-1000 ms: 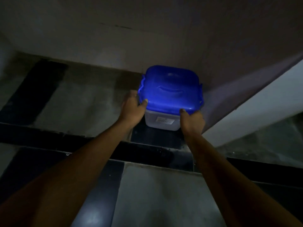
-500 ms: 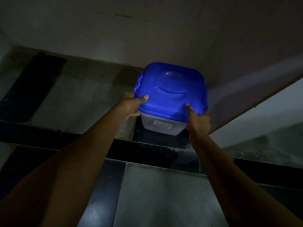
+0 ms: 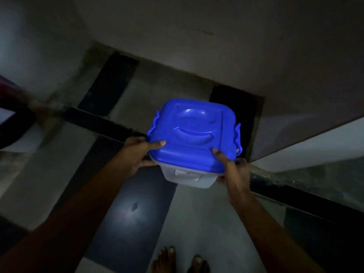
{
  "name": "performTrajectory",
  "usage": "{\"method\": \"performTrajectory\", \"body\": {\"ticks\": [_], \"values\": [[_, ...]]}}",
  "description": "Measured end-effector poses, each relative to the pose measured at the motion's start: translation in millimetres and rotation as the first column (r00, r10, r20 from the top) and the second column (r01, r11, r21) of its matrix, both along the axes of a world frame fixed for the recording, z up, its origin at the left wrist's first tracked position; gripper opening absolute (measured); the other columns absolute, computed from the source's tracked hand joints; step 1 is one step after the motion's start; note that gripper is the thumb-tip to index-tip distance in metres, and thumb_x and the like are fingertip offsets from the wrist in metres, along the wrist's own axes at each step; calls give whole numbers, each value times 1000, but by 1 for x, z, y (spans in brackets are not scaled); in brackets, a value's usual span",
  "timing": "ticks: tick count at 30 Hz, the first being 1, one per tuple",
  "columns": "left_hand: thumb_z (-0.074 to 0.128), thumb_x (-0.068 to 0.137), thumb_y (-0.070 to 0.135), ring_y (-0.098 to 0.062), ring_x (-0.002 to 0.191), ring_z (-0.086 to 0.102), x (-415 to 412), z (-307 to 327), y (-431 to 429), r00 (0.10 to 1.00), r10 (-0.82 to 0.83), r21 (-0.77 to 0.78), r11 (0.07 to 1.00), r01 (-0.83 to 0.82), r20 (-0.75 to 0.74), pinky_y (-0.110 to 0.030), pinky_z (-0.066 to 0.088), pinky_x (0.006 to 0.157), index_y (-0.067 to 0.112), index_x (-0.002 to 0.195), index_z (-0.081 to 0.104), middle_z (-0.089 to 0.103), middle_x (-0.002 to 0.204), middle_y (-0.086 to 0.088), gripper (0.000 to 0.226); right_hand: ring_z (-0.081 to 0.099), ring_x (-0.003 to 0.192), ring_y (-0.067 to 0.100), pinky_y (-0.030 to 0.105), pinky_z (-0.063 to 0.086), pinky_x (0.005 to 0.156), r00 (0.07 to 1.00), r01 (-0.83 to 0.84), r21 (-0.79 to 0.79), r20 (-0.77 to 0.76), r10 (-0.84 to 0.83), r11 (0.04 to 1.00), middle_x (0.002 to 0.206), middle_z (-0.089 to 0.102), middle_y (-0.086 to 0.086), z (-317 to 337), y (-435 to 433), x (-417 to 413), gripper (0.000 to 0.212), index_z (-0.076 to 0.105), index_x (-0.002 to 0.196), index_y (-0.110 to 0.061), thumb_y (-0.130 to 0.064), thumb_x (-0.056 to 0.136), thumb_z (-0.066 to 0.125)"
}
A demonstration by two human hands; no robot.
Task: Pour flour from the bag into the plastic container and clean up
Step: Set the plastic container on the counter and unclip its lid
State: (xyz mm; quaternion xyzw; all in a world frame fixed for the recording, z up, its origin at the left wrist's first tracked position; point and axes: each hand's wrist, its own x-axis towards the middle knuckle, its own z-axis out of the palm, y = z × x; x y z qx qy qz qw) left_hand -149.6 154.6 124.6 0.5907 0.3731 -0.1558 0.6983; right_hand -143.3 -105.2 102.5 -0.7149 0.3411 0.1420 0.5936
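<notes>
The plastic container (image 3: 187, 178) is a clear square tub with a white label on its front and a bright blue lid (image 3: 194, 134) clipped on by side latches. It hangs in the air above the floor, held from both sides. My left hand (image 3: 137, 154) grips its left edge, thumb on the lid. My right hand (image 3: 231, 168) grips the front right corner, thumb pressed on the lid. The tub's contents are hidden by the lid and the dim light. No flour bag is in view.
The room is dark. The floor (image 3: 197, 223) has grey and black tiles with a black step edge (image 3: 94, 119) crossing behind the container. A pale wall (image 3: 197, 46) stands at the back, a slanted ledge (image 3: 305, 123) at the right. Bare toes (image 3: 177, 261) show at the bottom.
Both hands have lifted the container off the recessed floor corner and drawn it toward me, out over the nearer tiles. The view has tilted down, showing my toes.
</notes>
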Motion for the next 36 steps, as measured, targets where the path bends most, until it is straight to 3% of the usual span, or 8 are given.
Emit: {"method": "performTrajectory", "body": {"ticks": [6,9,13,18,23,26,31,36], "values": [[88,67,21,-24,96,73,-82,130,65,994,28,1,1000,-29,-105,-43,61,76,15,111,69,76,107,-4,49,65,57,16,32,53,51,984,-175,-18,38,176,984,95,69,2,131,50,-48,59,61,99,-11,-51,64,86],[89,60,20,-26,87,75,-122,205,82,990,110,15,994,-109,-90,-42,61,71,3,110,68,76,104,-11,57,64,51,15,40,56,53,975,-215,14,59,214,977,89,70,2,199,69,-72,67,60,92,-10,-58,52,85],[81,76,12,-13,68,73,-174,330,95,989,146,44,988,-145,-21,-38,63,62,-2,111,67,78,85,-2,40,59,50,17,48,55,57,965,-239,34,119,234,970,70,61,2,304,93,-111,69,50,78,-8,-60,51,87],[85,72,20,-17,88,74,-226,467,126,987,156,88,984,-157,28,-34,60,67,4,116,68,76,108,-5,50,56,47,14,37,48,53,949,-261,118,214,232,958,72,55,6,434,124,-157,82,49,90,8,-59,57,84],[94,55,29,-23,101,72,-250,573,149,976,205,175,961,-216,78,-46,61,78,7,119,65,74,113,-5,73,49,42,15,33,45,48,905,-321,146,340,257,936,64,47,6,540,144,-172,59,53,77,-9,-58,60,82],[98,46,34,-23,100,72,-246,615,155,967,223,197,950,-244,122,-42,61,74,7,118,65,74,113,-5,83,46,43,18,34,43,48,885,-338,173,392,250,925,60,47,5,582,147,-164,57,54,77,-9,-56,63,83],[88,68,19,-19,81,76,-203,669,155,965,153,211,957,-199,214,-38,62,72,2,103,70,79,89,-5,43,39,42,17,30,37,45,852,-296,200,497,164,934,58,38,4,627,152,-126,58,51,76,-2,-50,70,83],[83,74,17,-18,73,75,-139,698,159,964,63,230,965,-125,260,-31,62,63,4,103,72,78,91,-10,34,40,43,16,27,37,43,828,-237,222,555,77,946,59,36,4,649,153,-76,54,50,79,-9,-52,70,82]]}}
